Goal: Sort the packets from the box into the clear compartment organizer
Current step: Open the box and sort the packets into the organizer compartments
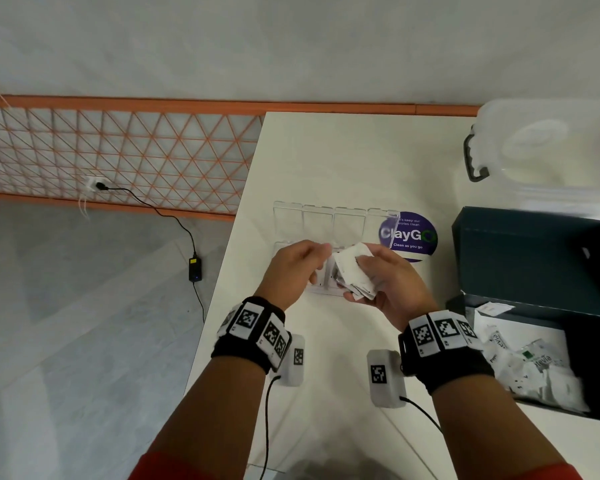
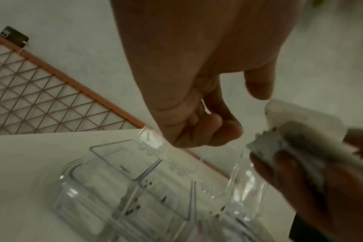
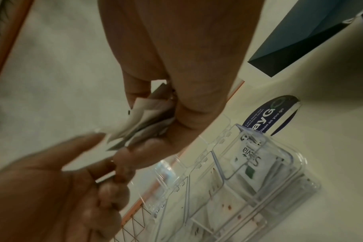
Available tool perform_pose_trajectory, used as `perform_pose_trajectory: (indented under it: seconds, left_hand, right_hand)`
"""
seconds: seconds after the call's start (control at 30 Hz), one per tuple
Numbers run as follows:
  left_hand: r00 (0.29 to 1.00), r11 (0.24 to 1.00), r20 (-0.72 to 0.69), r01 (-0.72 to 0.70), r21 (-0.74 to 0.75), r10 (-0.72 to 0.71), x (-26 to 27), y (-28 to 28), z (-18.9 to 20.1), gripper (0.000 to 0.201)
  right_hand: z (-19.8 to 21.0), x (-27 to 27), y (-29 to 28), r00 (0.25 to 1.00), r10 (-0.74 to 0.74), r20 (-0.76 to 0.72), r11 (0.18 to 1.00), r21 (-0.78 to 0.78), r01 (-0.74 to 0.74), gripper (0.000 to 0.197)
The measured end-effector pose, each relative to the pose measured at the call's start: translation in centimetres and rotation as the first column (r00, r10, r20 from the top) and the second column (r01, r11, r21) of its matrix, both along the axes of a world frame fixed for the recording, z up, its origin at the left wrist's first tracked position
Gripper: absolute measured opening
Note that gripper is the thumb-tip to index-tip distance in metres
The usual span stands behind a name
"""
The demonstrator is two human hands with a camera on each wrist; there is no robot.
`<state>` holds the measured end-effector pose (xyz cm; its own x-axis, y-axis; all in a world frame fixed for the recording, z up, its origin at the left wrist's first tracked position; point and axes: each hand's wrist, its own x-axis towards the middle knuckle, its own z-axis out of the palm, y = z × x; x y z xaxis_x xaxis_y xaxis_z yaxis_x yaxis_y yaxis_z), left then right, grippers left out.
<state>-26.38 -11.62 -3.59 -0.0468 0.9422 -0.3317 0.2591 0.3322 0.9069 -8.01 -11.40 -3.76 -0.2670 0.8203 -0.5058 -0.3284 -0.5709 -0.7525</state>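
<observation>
My right hand [image 1: 390,284] grips a stack of white packets [image 1: 354,271] over the clear compartment organizer [image 1: 321,220], whose lids stand open. In the right wrist view the stack [image 3: 135,121] sits pinched between thumb and fingers. My left hand [image 1: 300,266] hovers just left of the stack with its fingers curled on nothing. Its thumb reaches to the stack's edge, and I cannot tell if it touches. The organizer's right end compartment holds Stevia packets [image 3: 249,157]. The dark box [image 1: 596,351] at the right holds several more packets [image 1: 534,362].
A purple ClayGo sticker [image 1: 411,237] lies on the white table [image 1: 326,393] behind the organizer. A clear plastic tub with a grey handle [image 1: 548,147] stands at the back right. The table's left edge runs close beside my left arm, with floor and an orange lattice panel [image 1: 118,154] beyond.
</observation>
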Motion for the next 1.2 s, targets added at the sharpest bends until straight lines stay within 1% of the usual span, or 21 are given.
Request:
perform_pose_trajectory:
  seconds: [0.03, 0.07, 0.1, 0.17, 0.23, 0.33, 0.43, 0.5, 0.57, 0.63, 0.7, 0.77, 0.87, 0.93, 1.0, 1.07, 1.13, 1.2]
  left_hand:
    - [0.997, 1.0, 0.07, 0.013, -0.008, -0.012, 0.0, -0.2, 0.6, 0.032]
    - [0.994, 1.0, 0.109, 0.019, -0.007, -0.018, -0.1, -0.3, 0.9, 0.028]
    - [0.993, 1.0, 0.119, 0.021, -0.002, -0.021, -0.2, -0.4, 1.1, 0.024]
    - [0.996, 0.999, 0.08, 0.03, 0.016, -0.031, -0.4, -0.4, 1.2, 0.014]
    - [0.997, 0.999, 0.066, 0.024, 0.03, -0.026, -0.6, -0.4, 1.0, 0.017]
    - [0.985, 0.998, 0.16, -0.06, 0.004, 0.059, -0.9, -0.5, 0.9, 0.022]
    - [0.96, 0.992, 0.249, -0.124, -0.032, 0.128, -1.1, -0.5, 0.9, 0.026]
    - [0.951, 0.988, 0.267, -0.152, -0.042, 0.157, -1.3, -0.5, 0.8, 0.025]
    - [0.939, 0.979, 0.276, -0.195, -0.058, 0.204, -1.7, -0.6, 0.7, 0.018]
    - [0.929, 0.965, 0.261, -0.254, -0.066, 0.262, -2.4, -0.5, 0.4, 0.016]
    - [0.932, 0.95, 0.185, -0.311, -0.038, 0.312, -3.6, -0.2, 0.2, 0.016]
    - [0.939, 0.941, 0.069, -0.337, 0.012, 0.336, -5.0, 0.3, 0.0, 0.012]
    - [0.936, 0.951, -0.171, -0.299, 0.08, 0.309, -6.3, 1.1, -0.4, 0.024]
    - [0.917, 0.962, -0.29, -0.259, 0.087, 0.273, -6.6, 1.4, -0.6, 0.023]
    - [0.898, 0.973, -0.378, -0.224, 0.052, 0.227, -6.4, 1.8, -1.0, 0.021]
    - [0.861, 0.985, -0.485, -0.17, 0.013, 0.155, -6.0, 2.2, -1.7, 0.021]
    - [0.801, 0.996, -0.596, -0.091, -0.024, 0.059, -5.4, 2.4, -2.4, 0.022]
    - [0.752, 0.998, -0.659, -0.029, -0.06, -0.018, -4.9, 2.4, -3.0, 0.024]
  right_hand:
    - [0.1, -0.1, 0.0, 0.999, 0.005, 0.034, 1.0, 0.01, -0.005, 0.017]
    - [0.1, -0.2, -0.1, 0.998, 0.01, 0.063, 1.0, 0.018, -0.011, 0.015]
    - [0.2, -0.3, -0.1, 0.996, 0.018, 0.09, 0.999, 0.025, -0.021, 0.014]
    - [0.3, -0.5, -0.2, 0.991, 0.038, 0.126, 0.998, 0.039, -0.044, 0.015]
    - [0.4, -0.7, -0.3, 0.991, 0.052, 0.126, 0.997, 0.051, -0.059, 0.017]
    - [0.5, -1.0, -0.6, 0.996, 0.052, 0.073, 0.997, 0.051, -0.056, 0.019]
    - [0.4, -1.1, -0.7, 0.999, 0.017, 0.051, 0.999, 0.039, -0.019, 0.019]
    - [0.3, -1.1, -0.7, 0.999, -0.002, 0.052, 0.999, 0.042, 0.0, 0.015]
    - [0.2, -1.2, -0.8, 0.999, -0.013, 0.051, 0.999, 0.044, 0.011, 0.014]
    - [0.0, -1.0, -0.9, 0.998, -0.027, 0.05, 0.999, 0.042, 0.025, 0.013]
    - [-0.3, -0.7, -0.8, 0.998, -0.044, 0.052, 0.999, 0.033, 0.042, 0.013]
    - [-0.6, -0.4, -0.8, 0.997, -0.055, 0.055, 0.998, 0.025, 0.054, 0.013]
    - [-0.9, -0.1, -0.7, 0.996, -0.064, 0.057, 0.998, 0.019, 0.063, 0.013]
    - [-0.9, -0.3, -0.6, 0.997, -0.057, 0.056, 0.998, 0.025, 0.056, 0.013]
    - [-0.7, -0.4, -0.5, 0.997, -0.043, 0.058, 0.999, 0.037, 0.04, 0.012]
    - [-0.5, -0.5, -0.4, 0.998, -0.04, 0.056, 0.998, 0.043, 0.037, 0.012]
    - [-0.4, -0.5, -0.3, 0.998, -0.047, 0.049, 0.998, 0.037, 0.045, 0.013]
    - [-0.3, -0.6, -0.4, 0.998, -0.039, 0.042, 0.999, 0.036, 0.038, 0.012]
